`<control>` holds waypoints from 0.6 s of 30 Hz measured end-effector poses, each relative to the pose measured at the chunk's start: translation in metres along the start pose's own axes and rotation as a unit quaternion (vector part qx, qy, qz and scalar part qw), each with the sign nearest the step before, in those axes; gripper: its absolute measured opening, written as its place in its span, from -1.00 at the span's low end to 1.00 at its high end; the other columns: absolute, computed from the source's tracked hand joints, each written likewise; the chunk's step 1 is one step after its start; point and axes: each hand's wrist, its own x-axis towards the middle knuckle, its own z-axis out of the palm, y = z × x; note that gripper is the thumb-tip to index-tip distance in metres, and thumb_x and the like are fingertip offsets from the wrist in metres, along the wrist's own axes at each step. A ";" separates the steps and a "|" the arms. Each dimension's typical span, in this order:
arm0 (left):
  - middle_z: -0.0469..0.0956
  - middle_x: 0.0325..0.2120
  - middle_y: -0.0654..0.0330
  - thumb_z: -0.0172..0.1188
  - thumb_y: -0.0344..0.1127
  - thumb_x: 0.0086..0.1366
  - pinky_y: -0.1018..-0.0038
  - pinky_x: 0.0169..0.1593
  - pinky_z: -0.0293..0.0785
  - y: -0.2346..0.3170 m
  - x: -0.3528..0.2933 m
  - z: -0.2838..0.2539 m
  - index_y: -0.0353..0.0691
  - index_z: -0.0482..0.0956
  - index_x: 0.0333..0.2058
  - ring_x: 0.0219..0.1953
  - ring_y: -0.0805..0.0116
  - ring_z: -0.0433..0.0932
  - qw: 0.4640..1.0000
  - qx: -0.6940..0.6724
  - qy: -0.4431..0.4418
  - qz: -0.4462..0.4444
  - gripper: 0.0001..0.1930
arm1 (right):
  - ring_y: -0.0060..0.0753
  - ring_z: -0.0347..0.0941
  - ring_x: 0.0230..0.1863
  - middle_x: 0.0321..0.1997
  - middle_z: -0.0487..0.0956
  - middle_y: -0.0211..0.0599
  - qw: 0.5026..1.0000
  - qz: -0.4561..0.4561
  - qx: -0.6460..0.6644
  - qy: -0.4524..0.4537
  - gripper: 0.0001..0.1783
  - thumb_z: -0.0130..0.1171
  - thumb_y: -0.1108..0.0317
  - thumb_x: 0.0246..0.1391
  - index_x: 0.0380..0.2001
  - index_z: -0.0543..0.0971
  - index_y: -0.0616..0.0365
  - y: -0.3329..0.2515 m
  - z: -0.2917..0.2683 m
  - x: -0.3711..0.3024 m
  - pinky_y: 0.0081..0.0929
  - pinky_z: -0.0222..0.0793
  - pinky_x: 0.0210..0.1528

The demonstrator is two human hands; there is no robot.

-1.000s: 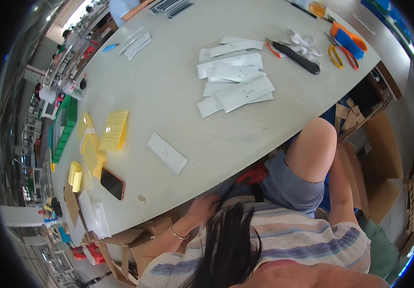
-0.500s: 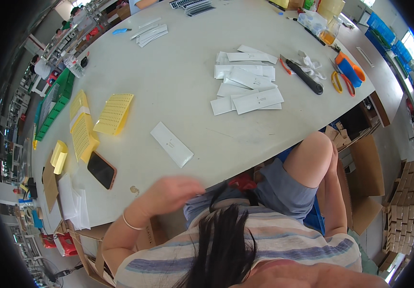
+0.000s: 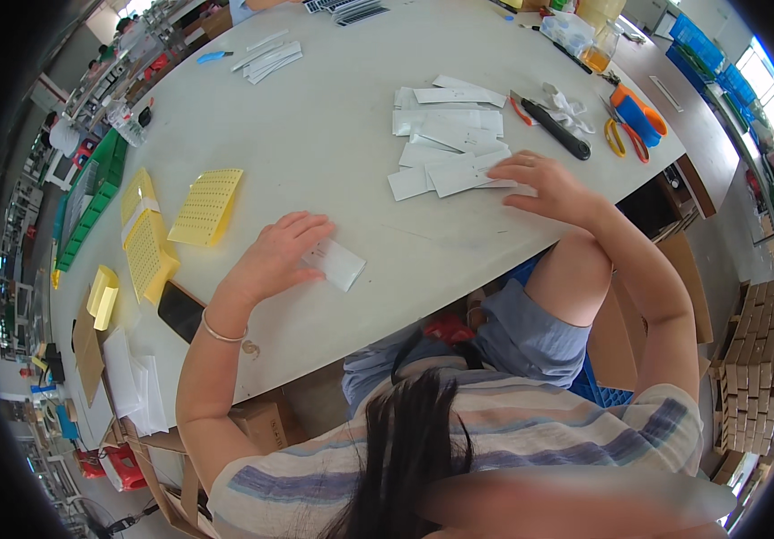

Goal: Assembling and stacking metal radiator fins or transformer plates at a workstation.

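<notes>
My left hand (image 3: 281, 258) lies over a single flat white packet (image 3: 342, 266), its fingers and thumb apart. The hand covers the packet's far left part, so I cannot see how firmly it touches. Over on the right, my right hand (image 3: 544, 187) reaches a loose pile of white packets (image 3: 448, 144). Its fingertips rest at the near right edge of the top packet (image 3: 468, 173), with the thumb spread away from them.
Beside the pile lie a black-handled cutter (image 3: 556, 130) and scissors (image 3: 628, 139) near an orange-and-blue holder (image 3: 640, 115). Yellow perforated sheets (image 3: 207, 207), a phone (image 3: 180, 310) and white papers (image 3: 140, 382) are on the left. More white strips (image 3: 270, 58) lie farther back.
My left hand has moved forward from the table's near edge onto the single packet. My right hand has come up from beside my knee to the pile.
</notes>
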 end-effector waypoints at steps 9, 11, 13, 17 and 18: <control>0.48 -0.26 0.15 0.35 -0.22 -0.04 0.21 -0.15 0.45 0.020 0.007 0.035 -0.19 0.49 -0.25 -0.14 0.11 0.47 0.989 0.036 0.141 -0.022 -0.62 | -0.09 0.22 0.21 0.17 0.38 -0.08 0.985 -0.075 -0.086 -0.132 -0.18 0.36 0.30 -0.19 0.19 0.29 0.25 0.022 0.033 0.086 -0.25 0.16 0.25; 0.51 -0.31 0.09 0.36 -0.34 -0.11 0.22 -0.17 0.45 0.032 0.021 0.043 -0.24 0.50 -0.31 -0.21 0.06 0.49 0.988 -0.010 0.152 0.007 -0.66 | -0.02 0.31 0.07 0.02 0.44 -0.06 0.987 -0.047 -0.108 -0.114 -0.17 0.35 0.33 -0.24 0.18 0.29 0.26 0.020 0.027 0.083 -0.24 0.25 0.14; 0.50 -0.39 0.13 0.37 -0.23 -0.12 0.23 -0.17 0.46 0.044 0.037 0.058 -0.19 0.47 -0.42 -0.24 0.09 0.49 0.989 0.020 0.143 0.016 -0.69 | 0.01 0.34 0.03 -0.02 0.45 -0.03 0.986 -0.006 -0.129 -0.106 -0.11 0.34 0.38 -0.31 0.21 0.27 0.21 0.031 0.032 0.081 -0.26 0.27 0.11; 0.47 -0.26 0.22 0.31 0.12 -0.04 0.19 -0.22 0.43 0.081 0.047 0.059 -0.16 0.53 -0.36 -0.12 0.21 0.43 0.992 0.060 0.103 0.030 -0.54 | 0.11 0.29 0.06 0.00 0.39 0.05 0.992 0.010 -0.083 -0.095 -0.12 0.15 0.55 -0.33 0.23 0.22 0.20 0.043 0.039 0.075 -0.21 0.22 0.15; 0.46 -0.23 0.20 0.31 0.19 -0.07 0.19 -0.23 0.42 0.089 0.046 0.059 -0.17 0.55 -0.32 -0.09 0.20 0.41 0.993 0.059 0.099 0.036 -0.46 | 0.10 0.27 0.08 0.02 0.37 0.05 0.991 0.011 -0.082 -0.105 -0.13 0.13 0.56 -0.33 0.23 0.22 0.19 0.041 0.041 0.078 -0.22 0.20 0.16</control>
